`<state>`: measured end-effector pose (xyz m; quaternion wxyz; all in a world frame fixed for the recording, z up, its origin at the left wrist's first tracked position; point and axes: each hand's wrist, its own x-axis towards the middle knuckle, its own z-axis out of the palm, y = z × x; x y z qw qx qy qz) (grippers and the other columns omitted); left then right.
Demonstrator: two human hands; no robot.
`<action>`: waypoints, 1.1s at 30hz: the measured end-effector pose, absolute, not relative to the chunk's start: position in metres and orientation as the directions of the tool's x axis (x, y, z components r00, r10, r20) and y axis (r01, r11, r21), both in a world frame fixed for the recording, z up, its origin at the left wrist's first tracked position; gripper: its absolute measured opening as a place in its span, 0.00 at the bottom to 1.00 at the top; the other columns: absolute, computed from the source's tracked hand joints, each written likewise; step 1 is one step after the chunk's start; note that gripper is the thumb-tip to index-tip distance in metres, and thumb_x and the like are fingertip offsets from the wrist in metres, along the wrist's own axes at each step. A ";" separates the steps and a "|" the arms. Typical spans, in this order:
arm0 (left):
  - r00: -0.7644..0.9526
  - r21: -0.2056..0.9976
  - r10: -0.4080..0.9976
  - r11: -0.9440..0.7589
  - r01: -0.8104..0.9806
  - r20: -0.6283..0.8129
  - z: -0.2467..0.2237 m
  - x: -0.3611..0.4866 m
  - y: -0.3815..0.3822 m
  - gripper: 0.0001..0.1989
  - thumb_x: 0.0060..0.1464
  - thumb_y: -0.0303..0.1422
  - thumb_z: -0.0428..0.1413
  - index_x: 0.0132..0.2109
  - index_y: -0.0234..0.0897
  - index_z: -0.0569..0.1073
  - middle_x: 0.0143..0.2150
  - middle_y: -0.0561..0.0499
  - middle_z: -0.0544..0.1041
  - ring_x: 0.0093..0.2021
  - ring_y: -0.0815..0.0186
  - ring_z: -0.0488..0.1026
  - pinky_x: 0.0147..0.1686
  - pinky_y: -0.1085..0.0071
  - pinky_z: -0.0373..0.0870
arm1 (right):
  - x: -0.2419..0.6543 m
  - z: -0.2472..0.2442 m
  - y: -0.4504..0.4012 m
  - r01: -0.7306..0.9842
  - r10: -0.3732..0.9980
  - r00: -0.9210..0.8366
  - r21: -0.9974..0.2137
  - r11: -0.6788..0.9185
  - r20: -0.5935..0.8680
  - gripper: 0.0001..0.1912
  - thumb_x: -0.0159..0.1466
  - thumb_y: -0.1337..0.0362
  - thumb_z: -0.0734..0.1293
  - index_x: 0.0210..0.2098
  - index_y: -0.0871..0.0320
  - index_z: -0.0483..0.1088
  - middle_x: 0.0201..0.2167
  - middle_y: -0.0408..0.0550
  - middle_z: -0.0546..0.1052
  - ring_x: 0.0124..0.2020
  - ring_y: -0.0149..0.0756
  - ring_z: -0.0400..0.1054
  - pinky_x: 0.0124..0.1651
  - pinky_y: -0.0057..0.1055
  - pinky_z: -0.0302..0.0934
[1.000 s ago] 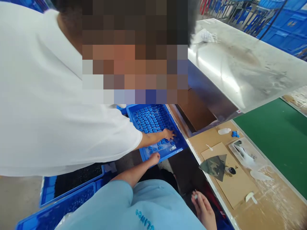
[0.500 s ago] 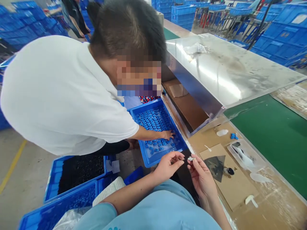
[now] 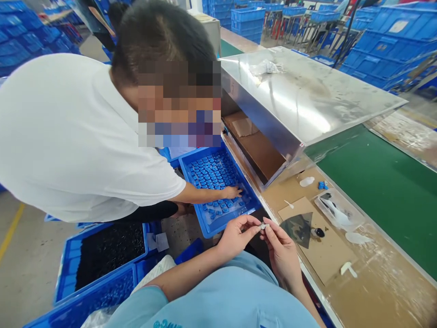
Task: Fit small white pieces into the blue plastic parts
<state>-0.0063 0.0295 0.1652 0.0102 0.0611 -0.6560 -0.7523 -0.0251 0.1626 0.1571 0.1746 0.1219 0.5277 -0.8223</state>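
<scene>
Small pale piece (image 3: 263, 226): likely light, probably stiff, easy to drop at that size; best pinched by its ends. Material too small to tell. Sits right between both hands' fingertips, held up just beside the bench (image 3: 382, 284). Right hand (image 3: 282, 248) fingers clamped on it; left hand (image 3: 236, 238) fingers pinch its other end.

The left forearm (image 3: 194, 273) is angled inward, the left hand (image 3: 240, 234) being curled with thumb and index finger pinched. The right hand (image 3: 282, 248) is held close opposite, its fingers bent, the right forearm (image 3: 309, 303) being slanted upward and inward.
</scene>
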 end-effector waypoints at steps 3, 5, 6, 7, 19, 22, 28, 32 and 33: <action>-0.991 0.981 -0.101 -0.185 -0.066 -0.086 0.166 -0.006 0.032 0.17 0.49 0.45 0.61 0.36 0.34 0.74 0.33 0.48 0.77 0.35 0.66 0.75 0.40 0.69 0.72 | -0.021 0.153 0.166 0.381 -0.154 -0.924 -0.856 -0.349 -0.349 0.21 0.46 0.52 0.77 0.38 0.54 0.79 0.32 0.47 0.80 0.28 0.30 0.69 0.37 0.28 0.67; -0.991 0.977 -0.095 -0.199 -0.073 -0.094 0.167 -0.006 0.033 0.17 0.49 0.45 0.61 0.36 0.34 0.74 0.33 0.48 0.77 0.35 0.66 0.75 0.40 0.68 0.72 | -0.020 0.150 0.167 0.357 -0.149 -0.934 -0.872 -0.334 -0.325 0.21 0.48 0.52 0.76 0.39 0.54 0.79 0.32 0.47 0.80 0.29 0.31 0.70 0.38 0.30 0.67; -0.991 0.976 -0.090 -0.203 -0.080 -0.100 0.168 -0.005 0.033 0.17 0.49 0.45 0.61 0.36 0.34 0.74 0.33 0.48 0.77 0.35 0.66 0.75 0.40 0.68 0.72 | -0.019 0.149 0.167 0.349 -0.143 -0.937 -0.875 -0.334 -0.319 0.21 0.49 0.52 0.76 0.40 0.55 0.78 0.32 0.47 0.80 0.29 0.31 0.70 0.38 0.30 0.67; -0.990 0.975 -0.088 -0.207 -0.086 -0.106 0.169 -0.005 0.033 0.17 0.48 0.45 0.61 0.36 0.33 0.74 0.33 0.48 0.77 0.35 0.66 0.75 0.41 0.68 0.72 | -0.019 0.148 0.167 0.347 -0.136 -0.938 -0.874 -0.339 -0.319 0.21 0.49 0.53 0.76 0.40 0.55 0.78 0.31 0.47 0.80 0.29 0.32 0.70 0.38 0.31 0.67; -0.983 0.962 -0.107 -0.247 -0.119 -0.149 0.164 -0.002 0.027 0.17 0.47 0.44 0.62 0.35 0.33 0.75 0.33 0.49 0.77 0.34 0.66 0.74 0.41 0.68 0.72 | -0.016 0.153 0.157 0.393 -0.110 -0.918 -0.843 -0.367 -0.380 0.21 0.45 0.52 0.77 0.36 0.56 0.79 0.30 0.47 0.79 0.29 0.30 0.69 0.36 0.27 0.66; -0.983 0.959 -0.098 -0.253 -0.125 -0.154 0.164 -0.001 0.024 0.18 0.48 0.46 0.61 0.34 0.34 0.74 0.31 0.49 0.77 0.33 0.66 0.74 0.39 0.68 0.72 | -0.016 0.154 0.154 0.399 -0.113 -0.916 -0.843 -0.361 -0.385 0.21 0.45 0.52 0.77 0.36 0.56 0.79 0.29 0.46 0.79 0.27 0.29 0.68 0.34 0.27 0.65; -0.984 0.974 -0.099 -0.190 -0.124 -0.145 0.166 0.002 0.019 0.18 0.50 0.46 0.59 0.35 0.34 0.73 0.32 0.49 0.76 0.34 0.67 0.73 0.39 0.69 0.70 | -0.015 0.159 0.147 0.430 -0.102 -0.899 -0.820 -0.377 -0.425 0.21 0.41 0.51 0.79 0.31 0.55 0.79 0.28 0.45 0.78 0.26 0.27 0.66 0.32 0.25 0.64; -0.985 0.982 -0.108 -0.144 -0.119 -0.135 0.165 0.003 0.016 0.17 0.51 0.46 0.59 0.36 0.34 0.74 0.33 0.49 0.76 0.34 0.67 0.73 0.39 0.71 0.70 | -0.014 0.159 0.145 0.431 -0.107 -0.899 -0.820 -0.375 -0.424 0.20 0.42 0.51 0.79 0.32 0.55 0.79 0.25 0.43 0.77 0.24 0.26 0.64 0.30 0.24 0.63; -0.985 0.984 -0.108 -0.135 -0.117 -0.132 0.165 0.003 0.016 0.17 0.51 0.46 0.59 0.36 0.34 0.74 0.33 0.49 0.77 0.34 0.67 0.73 0.39 0.70 0.70 | -0.014 0.158 0.145 0.431 -0.109 -0.900 -0.821 -0.375 -0.423 0.20 0.42 0.51 0.79 0.31 0.55 0.79 0.25 0.43 0.76 0.24 0.26 0.64 0.30 0.24 0.62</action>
